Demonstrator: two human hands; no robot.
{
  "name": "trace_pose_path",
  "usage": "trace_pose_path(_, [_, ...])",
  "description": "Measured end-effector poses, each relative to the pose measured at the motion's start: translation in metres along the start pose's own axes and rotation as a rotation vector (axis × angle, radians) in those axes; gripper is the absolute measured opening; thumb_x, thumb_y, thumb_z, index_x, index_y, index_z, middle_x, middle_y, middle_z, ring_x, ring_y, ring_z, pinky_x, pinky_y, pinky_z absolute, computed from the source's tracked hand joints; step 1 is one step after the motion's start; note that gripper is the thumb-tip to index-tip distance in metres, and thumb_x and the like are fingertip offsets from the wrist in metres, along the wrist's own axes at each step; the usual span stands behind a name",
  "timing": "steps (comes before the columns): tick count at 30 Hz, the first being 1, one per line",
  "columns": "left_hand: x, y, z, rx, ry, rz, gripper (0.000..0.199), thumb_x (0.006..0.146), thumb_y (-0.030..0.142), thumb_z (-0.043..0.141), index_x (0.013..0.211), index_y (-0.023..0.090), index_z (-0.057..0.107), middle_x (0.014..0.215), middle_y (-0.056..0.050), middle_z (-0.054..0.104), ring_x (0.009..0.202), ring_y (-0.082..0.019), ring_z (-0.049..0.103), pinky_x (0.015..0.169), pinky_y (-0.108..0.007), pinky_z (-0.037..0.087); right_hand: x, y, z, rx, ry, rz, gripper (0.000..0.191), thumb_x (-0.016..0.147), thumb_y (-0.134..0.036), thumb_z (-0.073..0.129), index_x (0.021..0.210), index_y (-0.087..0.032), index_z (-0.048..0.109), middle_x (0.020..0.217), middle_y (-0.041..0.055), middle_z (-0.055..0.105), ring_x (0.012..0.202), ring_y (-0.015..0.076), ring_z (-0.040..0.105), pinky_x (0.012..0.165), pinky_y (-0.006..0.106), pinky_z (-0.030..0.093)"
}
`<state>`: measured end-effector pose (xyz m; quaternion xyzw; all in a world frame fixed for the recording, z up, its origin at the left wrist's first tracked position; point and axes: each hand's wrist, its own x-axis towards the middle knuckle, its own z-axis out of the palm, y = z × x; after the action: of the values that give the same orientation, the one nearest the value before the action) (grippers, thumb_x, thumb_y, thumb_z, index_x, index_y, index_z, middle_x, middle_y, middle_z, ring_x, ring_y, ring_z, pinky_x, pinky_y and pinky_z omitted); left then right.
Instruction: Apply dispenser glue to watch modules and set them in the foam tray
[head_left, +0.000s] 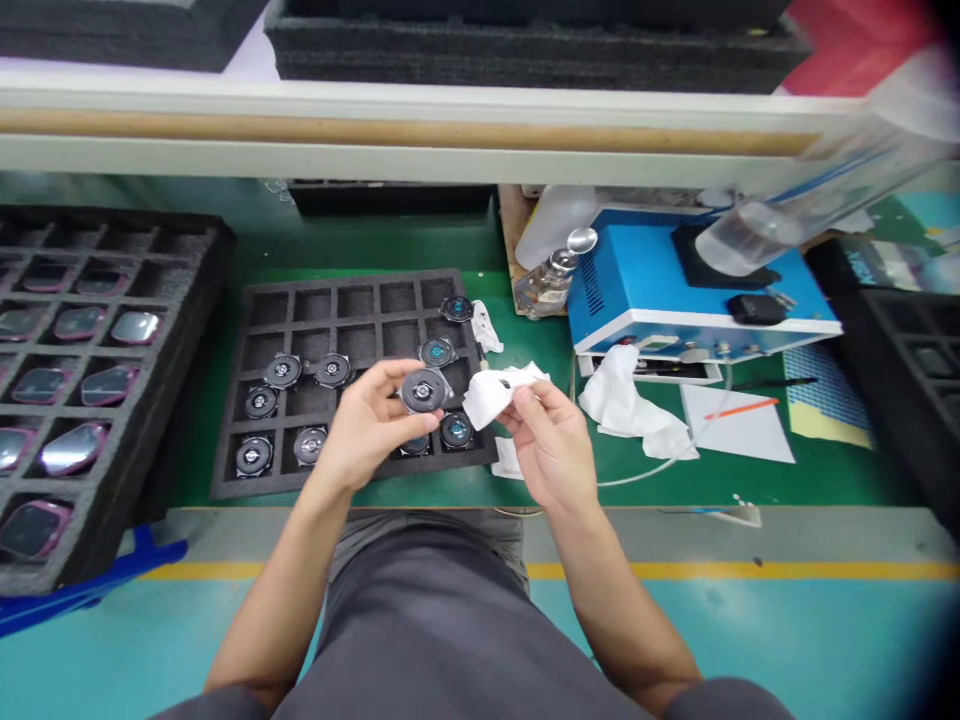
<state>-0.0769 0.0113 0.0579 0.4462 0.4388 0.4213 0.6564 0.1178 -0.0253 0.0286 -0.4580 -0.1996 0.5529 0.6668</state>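
Between the thumb and fingers of my left hand [365,425] is a round black watch case [424,390], its dark disc face turned up toward me. My right hand [553,445] pinches a crumpled white wipe [491,396], close to the right side of the case; whether they touch I cannot tell. Beneath both hands lies a black foam tray [292,490] with square compartments. Several similar round cases, such as this one [254,456] at the front left, rest in it. A few on the right side, like this watch case [438,351], show bluish centres.
A larger foam tray [161,400] with square glossy pieces stands at the left. To the right are a blue machine [637,270], a glass bottle [551,285], a used wipe [630,405] and white paper with an orange stick [742,410]. A shelf edge [420,125] crosses above.
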Motion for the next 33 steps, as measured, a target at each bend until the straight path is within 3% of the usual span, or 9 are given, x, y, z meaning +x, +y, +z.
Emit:
trace_pose_path(4, [-0.008, -0.031, 0.013, -0.175, -0.022, -0.135, 0.066, 0.06, 0.017, 0.093, 0.121, 0.016, 0.067, 0.109, -0.006, 0.075, 0.084, -0.015, 0.072, 0.087, -0.032, 0.06, -0.003, 0.011, -0.003, -0.178, 0.027, -0.148, 0.023, 0.08, -0.04, 0.083, 0.083, -0.02, 0.072, 0.078, -0.0022, 0.072, 0.071, 0.0102, 0.063, 0.07, 0.023, 0.055])
trace_pose_path(9, [-0.015, -0.051, 0.015, -0.155, -0.04, -0.181, 0.075, 0.063, 0.017, 0.091, 0.133, 0.014, 0.065, 0.115, -0.01, 0.077, 0.091, -0.019, 0.074, 0.091, -0.035, 0.059, -0.007, 0.018, -0.008, -0.522, 0.014, -0.327, 0.019, 0.089, -0.036, 0.074, 0.1, -0.021, 0.075, 0.09, 0.0016, 0.077, 0.081, 0.0148, 0.07, 0.075, 0.027, 0.056])
trace_pose_path(19, [-0.014, -0.053, 0.011, -0.111, -0.091, -0.15, 0.07, 0.068, 0.017, 0.086, 0.136, 0.014, 0.066, 0.115, -0.011, 0.077, 0.092, -0.021, 0.074, 0.091, -0.037, 0.059, -0.005, 0.017, -0.018, -0.876, -0.242, -0.492, 0.013, 0.096, -0.029, 0.065, 0.105, -0.028, 0.075, 0.096, 0.0011, 0.078, 0.088, 0.0185, 0.072, 0.083, 0.032, 0.057])
trace_pose_path(27, [-0.011, -0.058, 0.009, -0.177, -0.089, -0.239, 0.073, 0.063, 0.016, 0.089, 0.132, 0.012, 0.067, 0.101, -0.008, 0.078, 0.084, -0.018, 0.072, 0.087, -0.038, 0.059, 0.002, 0.011, -0.025, -1.042, -0.527, -0.741, 0.029, 0.094, -0.01, 0.058, 0.111, -0.03, 0.071, 0.107, 0.0042, 0.077, 0.102, 0.0201, 0.071, 0.091, 0.037, 0.056])
trace_pose_path(33, [-0.01, -0.062, 0.01, -0.168, -0.053, -0.244, 0.072, 0.062, 0.017, 0.089, 0.13, 0.009, 0.066, 0.097, -0.008, 0.078, 0.082, -0.018, 0.072, 0.087, -0.038, 0.059, 0.002, 0.01, -0.03, -1.093, -0.572, -0.704, 0.022, 0.095, -0.017, 0.058, 0.104, -0.029, 0.074, 0.101, 0.0055, 0.078, 0.102, 0.0225, 0.072, 0.09, 0.041, 0.058])
